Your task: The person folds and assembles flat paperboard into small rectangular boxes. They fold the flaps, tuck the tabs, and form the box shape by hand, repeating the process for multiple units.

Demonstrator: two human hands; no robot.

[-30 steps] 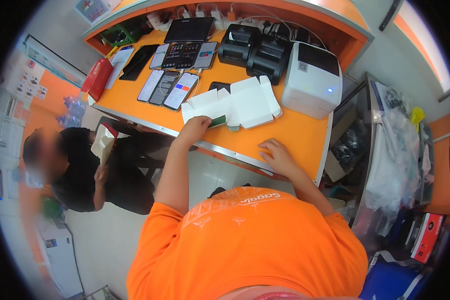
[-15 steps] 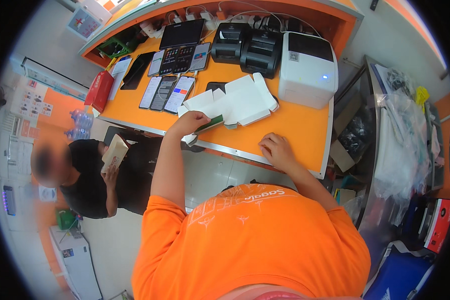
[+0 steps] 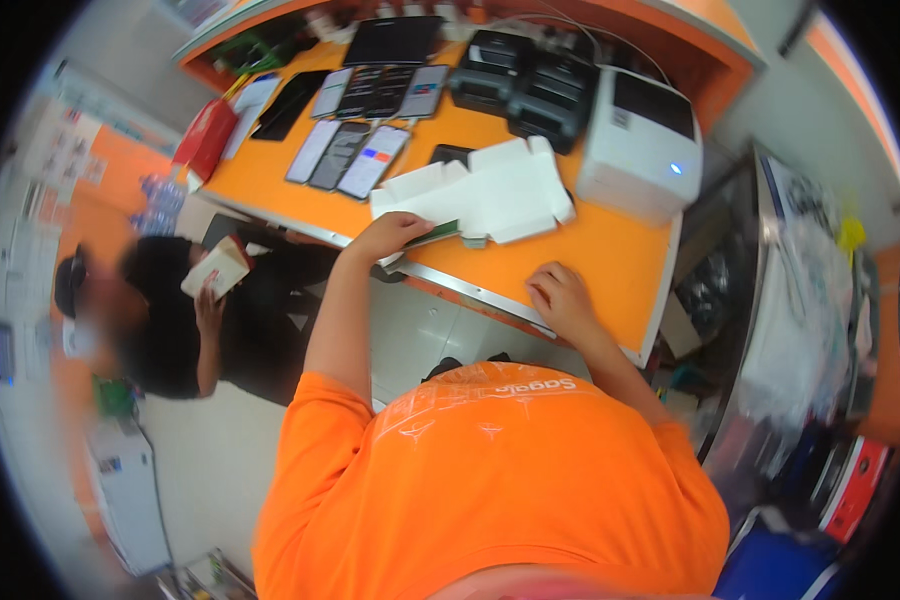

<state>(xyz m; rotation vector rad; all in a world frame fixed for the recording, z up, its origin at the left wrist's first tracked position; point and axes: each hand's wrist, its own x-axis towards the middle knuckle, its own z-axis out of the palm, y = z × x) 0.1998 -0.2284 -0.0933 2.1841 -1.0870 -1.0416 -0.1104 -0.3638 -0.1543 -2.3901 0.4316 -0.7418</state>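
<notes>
A flattened white carton (image 3: 515, 192) lies unfolded on the orange desk (image 3: 460, 265), its flaps spread. Along its near edge a flap shows a green outer side. My left hand (image 3: 390, 232) is closed on that near flap, fingertips at the green strip. To the right, my right hand (image 3: 560, 298) rests on the desk near its front edge, apart from the carton. Its fingers are curled in, and nothing shows in them. Just behind the carton lies a dark phone (image 3: 451, 154), partly covered by it.
Several phones (image 3: 338, 155) and a dark tablet (image 3: 394, 40) lie at the back left, with cables. Black printers (image 3: 550, 95) and a white label printer (image 3: 638, 150) stand at the back right. A red box (image 3: 206, 140) is far left. A seated person (image 3: 170, 320) holds a cream-coloured packet (image 3: 217, 268).
The whole view has shifted slightly, blurring its edges. Both my hands keep nearly the same places on the carton and desk. The seated person's packet is tilted differently.
</notes>
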